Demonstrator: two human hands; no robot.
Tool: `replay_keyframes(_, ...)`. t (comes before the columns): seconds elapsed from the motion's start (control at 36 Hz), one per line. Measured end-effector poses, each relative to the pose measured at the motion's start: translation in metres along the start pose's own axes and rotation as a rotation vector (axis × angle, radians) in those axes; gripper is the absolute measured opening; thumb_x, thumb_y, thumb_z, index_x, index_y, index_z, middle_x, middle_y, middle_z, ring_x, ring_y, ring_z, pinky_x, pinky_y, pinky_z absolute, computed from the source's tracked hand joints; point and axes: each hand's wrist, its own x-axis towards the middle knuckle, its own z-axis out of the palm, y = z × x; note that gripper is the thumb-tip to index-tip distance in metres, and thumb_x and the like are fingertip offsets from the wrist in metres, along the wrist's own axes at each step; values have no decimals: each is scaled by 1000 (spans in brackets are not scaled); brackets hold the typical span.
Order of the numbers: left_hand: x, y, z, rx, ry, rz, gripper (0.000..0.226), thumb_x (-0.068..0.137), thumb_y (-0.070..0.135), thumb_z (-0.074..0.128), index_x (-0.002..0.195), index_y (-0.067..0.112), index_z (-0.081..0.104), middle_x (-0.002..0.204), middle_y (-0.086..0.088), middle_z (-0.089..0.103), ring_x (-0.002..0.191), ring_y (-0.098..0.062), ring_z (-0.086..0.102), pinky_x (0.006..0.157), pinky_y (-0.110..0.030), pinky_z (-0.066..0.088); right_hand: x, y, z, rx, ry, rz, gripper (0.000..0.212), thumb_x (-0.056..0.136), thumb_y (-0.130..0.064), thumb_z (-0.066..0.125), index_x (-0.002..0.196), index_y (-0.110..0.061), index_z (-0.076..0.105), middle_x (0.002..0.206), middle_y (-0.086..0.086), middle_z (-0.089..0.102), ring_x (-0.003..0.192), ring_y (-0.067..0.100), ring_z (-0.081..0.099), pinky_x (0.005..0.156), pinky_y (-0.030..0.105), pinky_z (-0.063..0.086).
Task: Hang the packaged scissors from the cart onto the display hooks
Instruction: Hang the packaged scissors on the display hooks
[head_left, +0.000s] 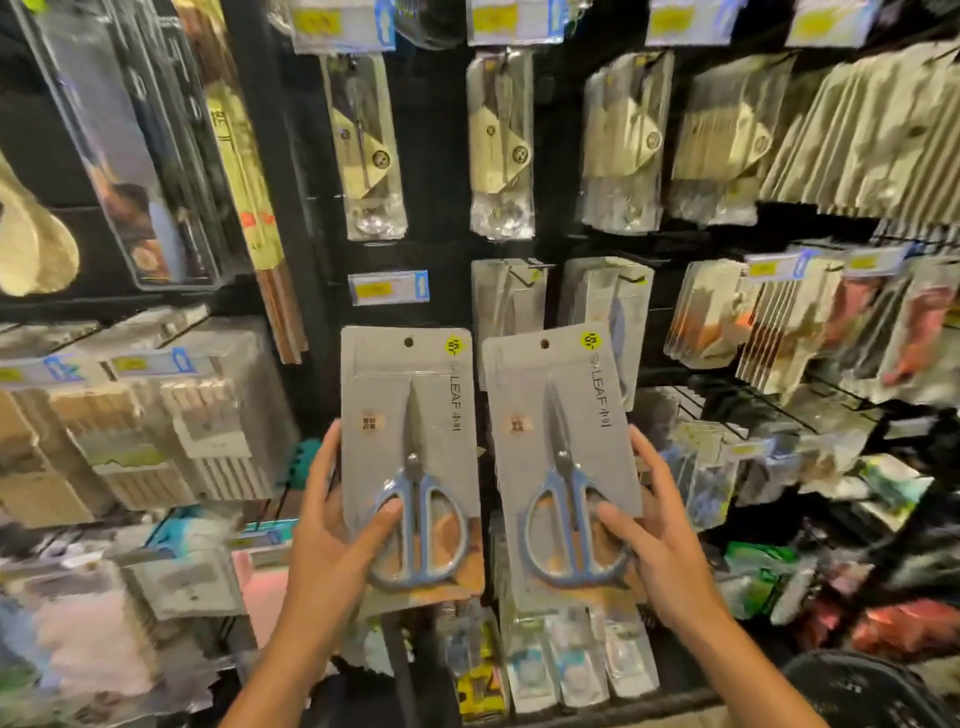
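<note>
— Scissors packs first: the left hand (332, 525) grips the left pack (410, 457) low down, thumb curled over the blue handle loops, fingers behind the card. The right hand (660, 535) holds the right pack (563, 457) the same way. Both are upright, side by side, just apart, held up in front of the display.

— How will they handle?

— I'd judge light but bottom-heavy, with the metal and handles sitting low. The card looks stiff, the clear blister over it probably slick. Gripping at the handle bulge seems sound; it leaves the top free.

— Where does the hook go?

— Through the small punched hole (409, 341) at each card's top centre. That margin is thin card and could tear if forced.

— And the room beyond?

— Just behind the left pack's top hangs a price tag (389, 287), with dark panel around it and no packs beneath; whether a bare hook sits there I cannot tell. Behind the right pack hang grey packs (511, 296) already on a hook, so that one would slide on in front. Neighbouring rows are crowded on the right.
</note>
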Motion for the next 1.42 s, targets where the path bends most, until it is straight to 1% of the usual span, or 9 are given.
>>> replay_keyframes(0.22, 38, 0, 71, 29, 37, 3, 86, 83, 17, 75, 145, 59, 34, 140, 20, 58, 122, -8, 63, 103, -49, 51, 65, 7, -57, 32, -24, 14, 72, 96, -1, 59, 149, -43, 35, 135, -15, 64, 117, 12, 67, 83, 23, 58)
replay_keyframes(0.44, 67, -5, 95, 40, 125, -15, 87, 78, 22, 76, 142, 64, 35, 145, 12, 56, 129, -17, 59, 106, -55, 47, 114, 23, -69, 50, -40, 51, 70, 96, -4, 61, 148, -44, 38, 141, -20, 58, 120, 7, 64, 85, 20, 57)
replay_keyframes(0.58, 85, -8, 92, 76, 133, 26, 87, 78, 22, 76, 144, 61, 34, 139, 27, 56, 124, -5, 60, 99, -39, 53, 135, 32, -60, 23, -46, 37, 72, 96, -1, 61, 147, -46, 38, 137, -23, 60, 113, 25, 65, 89, 44, 59)
replay_keyframes(0.67, 95, -10, 88, 79, 128, 37, 88, 80, 17, 75, 147, 57, 34, 136, 31, 57, 122, -1, 61, 92, -24, 57, 146, 38, -54, 40, -37, 28, 73, 95, -2, 63, 147, -47, 39, 146, -20, 52, 130, 11, 58, 97, 28, 56)
replay_keyframes(0.86, 115, -15, 79, 68, 131, 55, 87, 80, 19, 76, 145, 60, 34, 142, 18, 57, 123, -8, 62, 98, -42, 53, 172, 49, -42, 29, -36, -14, 73, 95, 0, 61, 147, -45, 40, 151, -20, 47, 135, 10, 53, 105, 39, 50)
replay_keyframes(1.0, 123, -17, 76, 87, 121, 78, 87, 79, 21, 76, 144, 61, 34, 142, 23, 55, 124, -4, 60, 92, -26, 57, 183, 51, -33, 41, -57, -24, 73, 94, 1, 62, 150, -40, 38, 150, -20, 49, 130, 9, 57, 98, 30, 55)
replay_keyframes(1.25, 137, -22, 76, 70, 118, 90, 88, 80, 17, 75, 145, 60, 33, 135, 28, 59, 120, 0, 62, 80, -13, 56, 198, 59, -29, 66, -37, 19, 78, 94, 4, 61, 151, -43, 38, 154, -13, 46, 132, 17, 57, 108, 51, 49)
replay_keyframes(1.31, 140, -23, 76, 78, 108, 104, 88, 82, 15, 74, 147, 57, 32, 136, 28, 58, 121, -1, 61, 82, -13, 56, 199, 58, -28, 46, -46, 9, 78, 94, 6, 59, 152, -40, 36, 158, -14, 40, 125, 20, 58, 100, 39, 56)
replay_keyframes(1.42, 147, -25, 76, 81, 99, 121, 89, 84, 12, 73, 150, 54, 31, 140, 25, 55, 123, -2, 60, 82, -12, 55, 203, 63, -26, -17, -56, -16, 75, 96, 6, 57, 154, -34, 32, 158, -22, 31, 117, -6, 58, 79, 13, 55)
